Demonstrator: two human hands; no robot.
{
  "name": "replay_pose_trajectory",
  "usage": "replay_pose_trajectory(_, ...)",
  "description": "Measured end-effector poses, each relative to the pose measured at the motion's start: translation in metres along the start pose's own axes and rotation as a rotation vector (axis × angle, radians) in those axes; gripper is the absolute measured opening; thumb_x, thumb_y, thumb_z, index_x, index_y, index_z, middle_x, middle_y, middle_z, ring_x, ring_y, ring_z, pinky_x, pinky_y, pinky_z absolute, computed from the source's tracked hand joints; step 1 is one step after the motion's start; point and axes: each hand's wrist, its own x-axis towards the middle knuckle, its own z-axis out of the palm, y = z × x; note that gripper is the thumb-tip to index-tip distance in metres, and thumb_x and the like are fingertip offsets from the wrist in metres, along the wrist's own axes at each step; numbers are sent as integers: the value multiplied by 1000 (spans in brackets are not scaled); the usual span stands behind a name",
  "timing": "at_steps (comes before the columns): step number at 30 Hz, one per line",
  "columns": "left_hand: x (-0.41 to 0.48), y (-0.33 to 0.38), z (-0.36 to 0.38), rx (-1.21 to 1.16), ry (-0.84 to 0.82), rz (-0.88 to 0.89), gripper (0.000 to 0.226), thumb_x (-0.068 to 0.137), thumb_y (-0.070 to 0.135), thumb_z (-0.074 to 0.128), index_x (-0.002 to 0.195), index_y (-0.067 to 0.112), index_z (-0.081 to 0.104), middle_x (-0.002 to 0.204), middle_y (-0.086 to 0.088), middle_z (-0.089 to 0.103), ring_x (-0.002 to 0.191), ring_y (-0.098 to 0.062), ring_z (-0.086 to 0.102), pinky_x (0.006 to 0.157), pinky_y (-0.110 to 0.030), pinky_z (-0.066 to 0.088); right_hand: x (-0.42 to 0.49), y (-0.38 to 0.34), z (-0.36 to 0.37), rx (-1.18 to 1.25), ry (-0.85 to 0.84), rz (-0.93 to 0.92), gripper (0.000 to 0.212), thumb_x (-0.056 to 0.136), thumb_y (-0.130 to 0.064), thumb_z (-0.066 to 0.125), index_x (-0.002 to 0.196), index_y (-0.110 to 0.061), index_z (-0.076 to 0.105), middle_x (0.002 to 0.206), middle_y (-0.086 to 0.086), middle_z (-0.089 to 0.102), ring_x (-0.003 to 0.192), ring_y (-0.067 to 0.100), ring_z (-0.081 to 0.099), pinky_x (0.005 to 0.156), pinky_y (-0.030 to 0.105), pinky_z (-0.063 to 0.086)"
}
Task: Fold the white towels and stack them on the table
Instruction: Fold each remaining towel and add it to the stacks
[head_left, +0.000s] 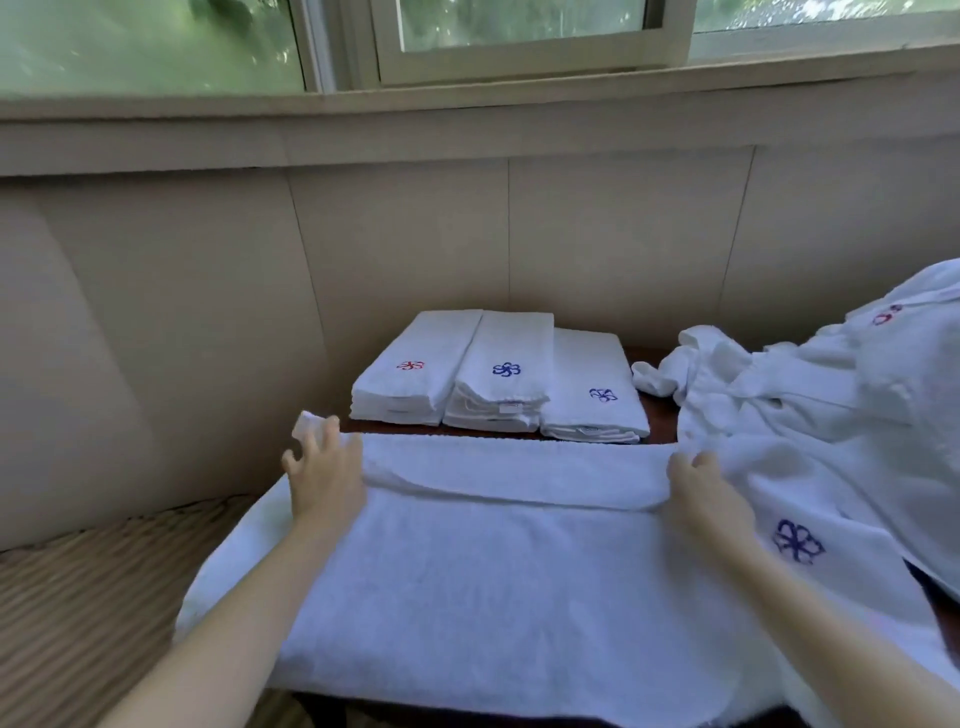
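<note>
Plush terry towel (493, 582), edge doubled, beneath left hand (327, 483), right hand (706, 493).

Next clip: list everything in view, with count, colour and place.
spread towel: 1, white, across the near table, far edge folded over
folded towel stacks: 3, white, side by side at the table's back; left has a red flower, middle and right have blue ones
unfolded towel pile: 1 heap, white, table's right side
table: 1, dark brown, mostly covered
wall panels: beige, behind the table
window: above the panels, greenery outside
woven surface: tan, lower left
left hand: at the fold's left end, blurred
right hand: on the fold's right end
</note>
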Motion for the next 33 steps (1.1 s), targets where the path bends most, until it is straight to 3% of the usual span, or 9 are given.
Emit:
replay_pose_trajectory(3, -20, -9, 2, 27, 65, 215, 35, 48, -17, 72, 76, 2, 66, 98, -19, 64, 86, -38, 63, 65, -44, 48, -25, -18, 18, -176, 134, -198, 38, 47, 8, 74, 81, -2, 60, 84, 18, 55, 66, 36, 58, 51, 36, 45)
replay_pose_trajectory(5, -20, -13, -2, 10, 97, 287, 48, 42, -22, 71, 83, 2, 67, 104, -20, 66, 92, -39, 65, 70, -48, 52, -28, -32, 19, -207, 293, -284, 45, 26, 14, 73, 67, -1, 63, 71, 19, 57, 59, 36, 55, 48, 35, 43)
replay_pose_trajectory(8, -18, -16, 1, 81, -35, 219, 64, 73, -8, 62, 130, 19, 52, 153, -12, 28, 140, -29, 29, 106, -48, 29, -25, -64, 22, -304, 179, -387, 35, 67, -4, 65, 101, -11, 61, 106, 11, 55, 102, 33, 52, 80, 38, 41)
replay_pose_trajectory(10, -18, -20, 4, 87, -108, 81, 48, 88, 0, 49, 129, 25, 50, 157, -8, 18, 142, -25, 18, 107, -43, 23, -20, -73, 36, -290, 97, -423, 32, 84, -5, 45, 113, -17, 52, 118, 3, 51, 117, 27, 43, 93, 34, 31)
replay_pose_trajectory(16, -23, -26, -6, -308, 182, -90, 38, 75, -18, 50, 104, 4, 61, 117, -11, 53, 97, -31, 46, 53, -32, 37, -24, -68, 42, 100, 567, -368, 17, 60, 12, 55, 69, -2, 58, 63, 13, 54, 61, 34, 56, 65, 41, 43)
replay_pose_trajectory(22, -43, -54, -25, -267, 171, 228, 15, 58, -15, 58, 64, -2, 56, 73, -15, 55, 81, -39, 54, 76, -41, 43, -42, -61, 38, 78, 493, -604, 19, 55, 6, 51, 49, -11, 45, 47, 5, 44, 42, 27, 45, 54, 33, 39)
replay_pose_trajectory(25, -58, -56, -33, 10, -227, 107, 23, 80, 2, 44, 97, 14, 54, 96, -3, 55, 106, -27, 48, 85, -31, 36, -48, -49, 41, 126, 216, -615, 24, 61, 8, 63, 71, -14, 61, 72, 3, 61, 65, 26, 56, 74, 36, 49)
replay_pose_trajectory(28, -64, -42, -46, 156, -471, -55, 35, 90, 10, 37, 124, 18, 39, 120, -2, 49, 115, -23, 43, 86, -34, 40, -50, -31, 38, -20, 40, -594, 45, 86, -13, 45, 128, -27, 53, 129, -10, 52, 124, 14, 45, 112, 31, 21)
replay_pose_trajectory(33, -70, 30, -57, 104, -535, 60, 37, 96, 21, 35, 132, 18, 44, 136, -6, 39, 128, -27, 35, 99, -44, 35, -41, 13, 2, 101, 165, -296, 49, 86, -11, 49, 134, -18, 49, 135, 6, 53, 121, 29, 49, 99, 40, 36)
